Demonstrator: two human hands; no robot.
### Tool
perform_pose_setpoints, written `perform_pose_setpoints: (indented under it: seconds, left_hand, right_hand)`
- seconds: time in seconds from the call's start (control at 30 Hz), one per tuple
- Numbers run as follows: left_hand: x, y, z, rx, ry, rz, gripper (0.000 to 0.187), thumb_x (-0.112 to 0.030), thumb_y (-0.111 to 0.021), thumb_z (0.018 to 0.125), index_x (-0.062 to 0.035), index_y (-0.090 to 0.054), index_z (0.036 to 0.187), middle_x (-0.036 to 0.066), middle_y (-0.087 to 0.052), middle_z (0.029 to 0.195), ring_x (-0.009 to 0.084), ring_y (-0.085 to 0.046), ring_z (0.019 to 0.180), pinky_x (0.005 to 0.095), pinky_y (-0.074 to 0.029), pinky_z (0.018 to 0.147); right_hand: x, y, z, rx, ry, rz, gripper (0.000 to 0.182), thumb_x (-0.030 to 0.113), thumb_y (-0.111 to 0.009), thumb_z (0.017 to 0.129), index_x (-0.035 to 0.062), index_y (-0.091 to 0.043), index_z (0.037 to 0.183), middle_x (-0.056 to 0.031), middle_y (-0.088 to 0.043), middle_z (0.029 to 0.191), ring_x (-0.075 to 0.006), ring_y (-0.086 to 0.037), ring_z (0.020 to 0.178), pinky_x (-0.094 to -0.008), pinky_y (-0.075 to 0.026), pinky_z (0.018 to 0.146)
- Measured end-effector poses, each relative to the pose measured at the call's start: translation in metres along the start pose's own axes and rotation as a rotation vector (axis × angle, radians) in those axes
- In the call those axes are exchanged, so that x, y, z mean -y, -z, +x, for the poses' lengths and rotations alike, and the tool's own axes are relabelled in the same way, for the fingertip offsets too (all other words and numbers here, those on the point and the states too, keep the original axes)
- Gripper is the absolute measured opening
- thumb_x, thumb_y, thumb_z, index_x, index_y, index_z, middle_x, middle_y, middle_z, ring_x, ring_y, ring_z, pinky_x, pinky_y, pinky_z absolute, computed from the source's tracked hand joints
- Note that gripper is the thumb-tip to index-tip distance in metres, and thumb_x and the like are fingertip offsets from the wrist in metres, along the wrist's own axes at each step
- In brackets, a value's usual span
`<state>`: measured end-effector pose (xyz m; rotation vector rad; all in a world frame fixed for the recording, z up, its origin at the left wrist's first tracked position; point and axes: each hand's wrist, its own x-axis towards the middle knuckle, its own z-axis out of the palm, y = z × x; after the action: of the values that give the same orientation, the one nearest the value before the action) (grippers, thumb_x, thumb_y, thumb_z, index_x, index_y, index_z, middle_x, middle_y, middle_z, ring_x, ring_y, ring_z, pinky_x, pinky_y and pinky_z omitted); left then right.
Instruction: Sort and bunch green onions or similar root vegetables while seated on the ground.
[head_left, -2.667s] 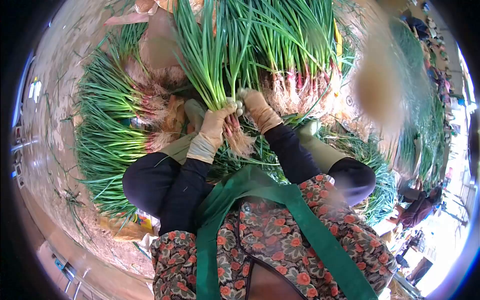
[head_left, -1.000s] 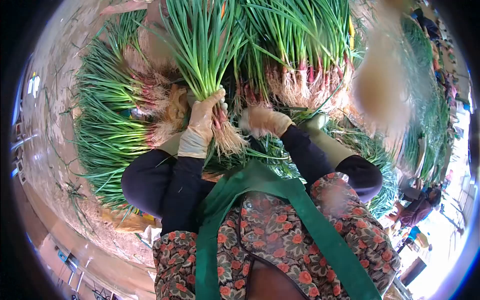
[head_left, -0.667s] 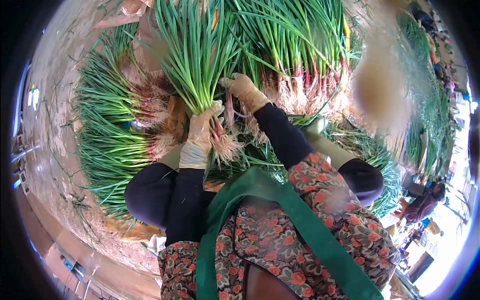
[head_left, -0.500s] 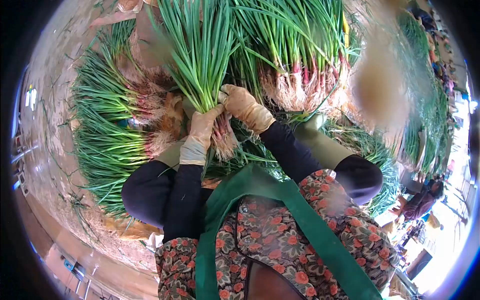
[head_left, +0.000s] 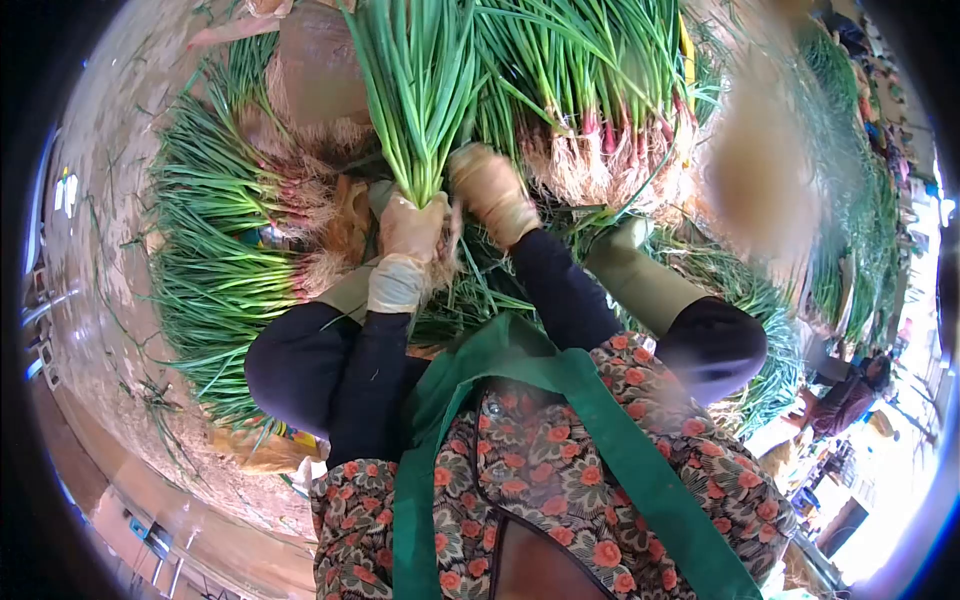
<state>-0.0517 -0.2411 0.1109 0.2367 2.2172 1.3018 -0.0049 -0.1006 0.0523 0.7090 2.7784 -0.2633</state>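
Note:
My gloved left hand (head_left: 412,232) is closed around the lower stems of a bunch of green onions (head_left: 418,110). The long green leaves fan upward from the grip, and the pale roots hang partly hidden behind the hand. Just to the right of the bunch is my gloved right hand (head_left: 492,192), its fingers curled and smeared by motion. Whether it pinches anything is not visible. Beyond it stands a thick pile of green onions (head_left: 600,90) with reddish bases and whitish roots.
More green onions (head_left: 225,290) lie in bundles along the left, roots pointing inward. Loose leaves (head_left: 480,290) cover the ground between my legs. Further heaps of greens (head_left: 845,190) line the right side, where a person (head_left: 845,405) sits. A blurry smudge on the lens veils the upper right.
The bunch has become more upright and shifted slightly right with my left hand. My right hand has come away from the stems and moved a little right.

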Motion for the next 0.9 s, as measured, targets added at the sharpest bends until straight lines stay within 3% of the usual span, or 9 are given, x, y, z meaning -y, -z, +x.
perform_pose_setpoints:
  seconds: [0.1,0.17,0.23,0.37,0.5,0.67,0.7,0.83,0.9]
  left_hand:
    - [0.022,0.008,0.001,0.154,0.079,-0.469,0.015,-0.008,-0.059,0.080,-0.0004,-0.058,0.093,0.006,-0.060,0.065,0.0123,-0.056,0.050,0.0245,-0.049,0.049]
    - [0.033,0.009,0.003,0.306,0.206,-0.569,0.016,-0.010,-0.059,0.083,-0.0015,-0.057,0.096,0.006,-0.060,0.066,0.0135,-0.056,0.051,0.0247,-0.049,0.049]
    - [0.033,0.005,0.015,0.421,0.369,-0.692,0.015,-0.011,-0.060,0.084,-0.0017,-0.058,0.095,0.006,-0.061,0.067,0.0140,-0.056,0.050,0.0248,-0.049,0.048]
    - [0.052,0.008,0.028,0.894,0.441,-0.713,0.027,-0.018,-0.064,0.082,-0.0028,-0.057,0.104,0.007,-0.064,0.081,0.0176,-0.062,0.068,0.0300,-0.052,0.057]
    - [0.043,-0.009,0.011,0.628,0.507,-0.988,0.022,-0.017,-0.062,0.083,-0.0034,-0.057,0.100,0.007,-0.063,0.084,0.0182,-0.062,0.073,0.0333,-0.052,0.064]
    - [0.034,-0.005,0.007,0.579,0.358,-0.930,0.018,-0.015,-0.063,0.080,-0.0026,-0.059,0.091,0.007,-0.063,0.080,0.0170,-0.061,0.068,0.0310,-0.052,0.062]
    - [0.029,-0.003,0.003,0.545,0.337,-0.925,0.018,-0.016,-0.064,0.079,-0.0026,-0.059,0.091,0.007,-0.063,0.079,0.0168,-0.061,0.068,0.0307,-0.052,0.061]
    - [0.015,0.000,0.000,0.464,0.317,-0.911,0.020,-0.016,-0.064,0.078,-0.0025,-0.060,0.092,0.007,-0.063,0.079,0.0151,-0.059,0.065,0.0284,-0.050,0.058]
    - [0.019,-0.001,0.001,0.492,0.347,-0.889,0.021,-0.016,-0.064,0.078,-0.0022,-0.060,0.094,0.006,-0.063,0.078,0.0144,-0.058,0.063,0.0273,-0.049,0.057]
  right_hand:
    - [-0.088,-0.042,0.031,-0.050,0.242,-0.531,0.018,0.010,-0.050,0.082,0.0041,-0.061,0.096,-0.0105,-0.062,0.086,-0.0215,-0.059,0.066,-0.0288,-0.047,0.056]
    - [-0.094,-0.026,0.008,-0.343,0.351,0.293,0.018,0.013,-0.054,0.083,0.0025,-0.060,0.097,-0.0072,-0.060,0.080,-0.0148,-0.057,0.065,-0.0251,-0.045,0.055]
    - [-0.066,0.019,-0.001,0.233,-0.126,1.378,0.019,0.014,-0.054,0.085,0.0015,-0.059,0.098,-0.0063,-0.059,0.078,-0.0126,-0.057,0.068,-0.0243,-0.047,0.058]
    - [-0.048,0.010,0.003,0.408,0.167,1.315,0.024,0.021,-0.054,0.088,0.0011,-0.060,0.100,-0.0059,-0.060,0.089,-0.0134,-0.057,0.070,-0.0274,-0.049,0.063]
    - [-0.035,-0.014,-0.005,-0.357,0.588,0.210,0.026,0.023,-0.047,0.091,0.0026,-0.061,0.099,-0.0129,-0.063,0.086,-0.0302,-0.061,0.077,-0.0374,-0.049,0.069]
    - [-0.045,-0.001,-0.032,-0.238,-0.046,0.528,0.029,0.028,-0.046,0.089,0.0028,-0.060,0.089,-0.0158,-0.063,0.078,-0.0323,-0.062,0.074,-0.0393,-0.050,0.065]
    - [-0.063,-0.024,-0.034,-0.029,0.248,-0.215,0.023,0.020,-0.045,0.087,0.0014,-0.060,0.090,-0.0144,-0.065,0.080,-0.0294,-0.063,0.073,-0.0365,-0.051,0.063]
    - [-0.069,0.010,-0.100,1.215,0.343,0.220,0.021,0.026,-0.056,0.081,0.0085,-0.066,0.086,-0.0101,-0.066,0.080,-0.0223,-0.064,0.074,-0.0344,-0.051,0.065]
    - [-0.070,-0.018,-0.070,0.699,0.369,0.761,0.031,0.033,-0.052,0.086,0.0058,-0.058,0.100,-0.0070,-0.061,0.080,-0.0180,-0.061,0.075,-0.0312,-0.049,0.065]
